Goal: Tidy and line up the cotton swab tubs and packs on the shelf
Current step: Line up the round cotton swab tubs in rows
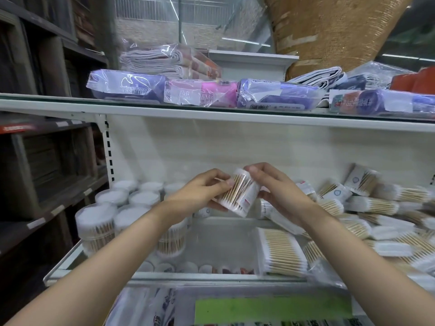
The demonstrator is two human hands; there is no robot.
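Tubs (131, 208) at nine o'clock are standing upright in rows on the shelf (211, 276), looking settled. Moving centre, the left hand (202, 191) is curling its fingers round a tilted swab tub (240, 191) held above the shelf, and the right hand (275, 187) is gripping its other side. Over at three o'clock, packs (376, 208) are lying jumbled and overlapping, so I'm judging most of the lining-up is still waiting.

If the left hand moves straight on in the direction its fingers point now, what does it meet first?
The left hand already grips the swab tub it points at, up and to the right. Past the tub, the right hand on its other side would likely come first, though depth is hard to judge.
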